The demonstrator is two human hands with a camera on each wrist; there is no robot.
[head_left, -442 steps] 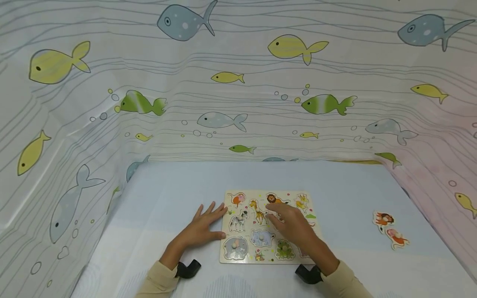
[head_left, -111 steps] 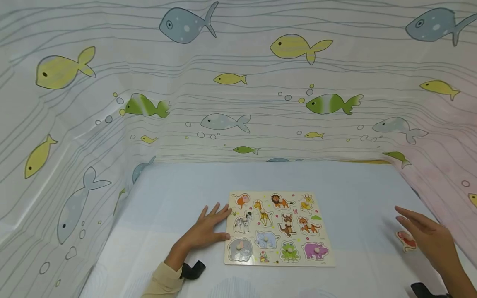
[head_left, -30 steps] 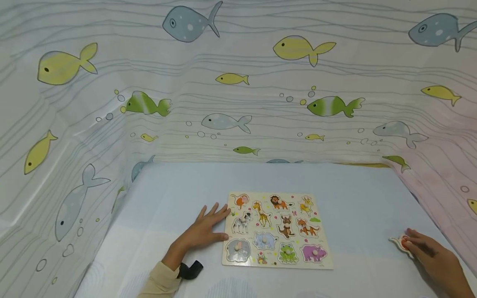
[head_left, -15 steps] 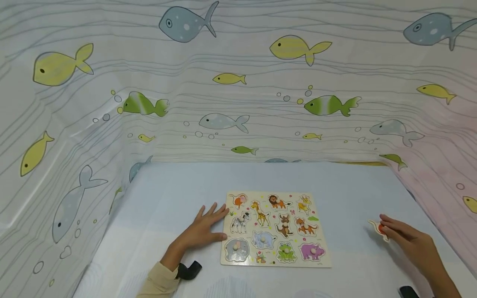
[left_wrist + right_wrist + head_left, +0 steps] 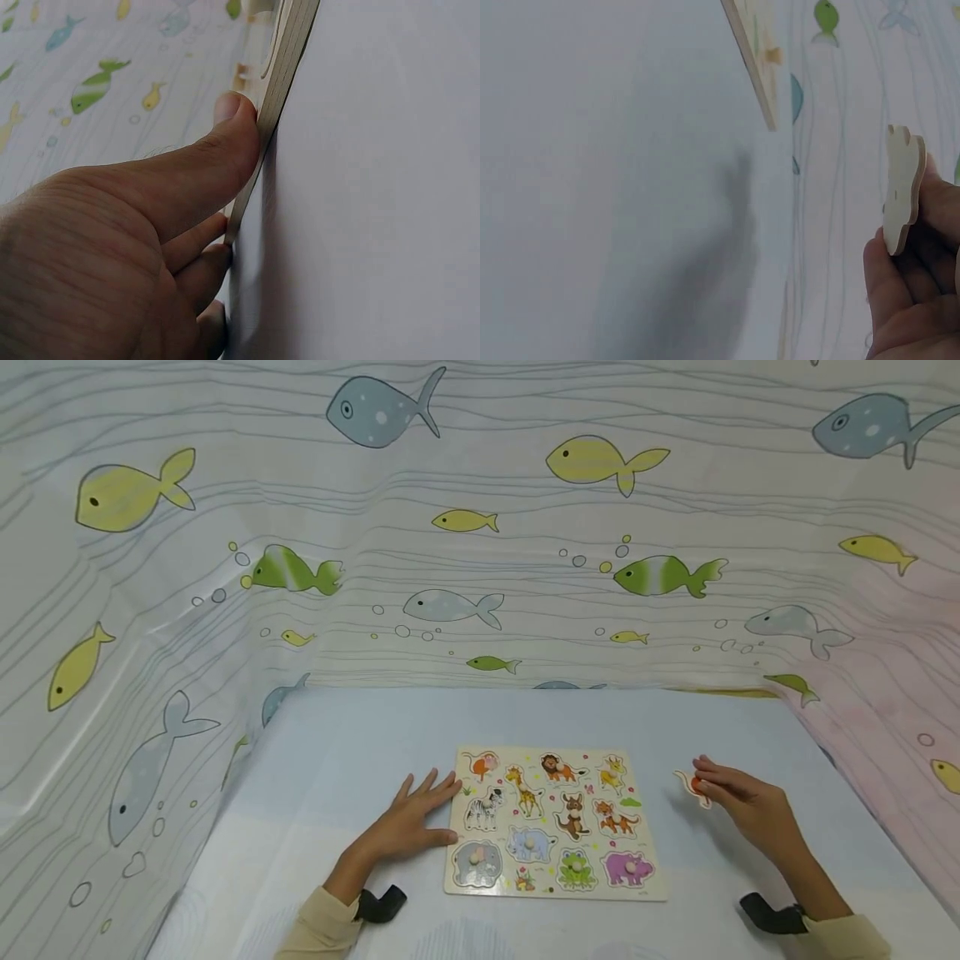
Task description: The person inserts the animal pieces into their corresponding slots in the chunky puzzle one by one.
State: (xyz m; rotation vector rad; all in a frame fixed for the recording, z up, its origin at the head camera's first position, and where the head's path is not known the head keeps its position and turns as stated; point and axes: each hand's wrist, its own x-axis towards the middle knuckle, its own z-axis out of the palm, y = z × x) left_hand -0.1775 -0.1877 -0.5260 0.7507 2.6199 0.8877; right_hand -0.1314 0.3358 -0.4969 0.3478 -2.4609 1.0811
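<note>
A wooden animal puzzle board (image 5: 652, 892) lies flat on the table, with several knobbed animal pieces in it. At its top left corner a monkey picture (image 5: 482, 764) shows without a knob. My left hand (image 5: 405, 822) rests at the board's left edge, fingers spread; in the left wrist view its thumb and fingertips touch the board's side (image 5: 289, 67). To the right of the board, my right hand (image 5: 753, 814) pinches a red monkey puzzle piece (image 5: 693, 787) above the table. The right wrist view shows the piece's pale wooden back (image 5: 902, 191), apart from the board.
A pale blue and white cloth (image 5: 360, 735) covers the table. Behind and at the sides hang fish-printed curtains (image 5: 450, 560). Black curved mounts (image 5: 382, 903) sit at both wrists, beside beige sleeves (image 5: 318, 925).
Earlier, lion and monkey pieces lay at the right; the lion now sits in the board. My right hand has picked up the monkey piece and carried it left. The left hand stays put.
</note>
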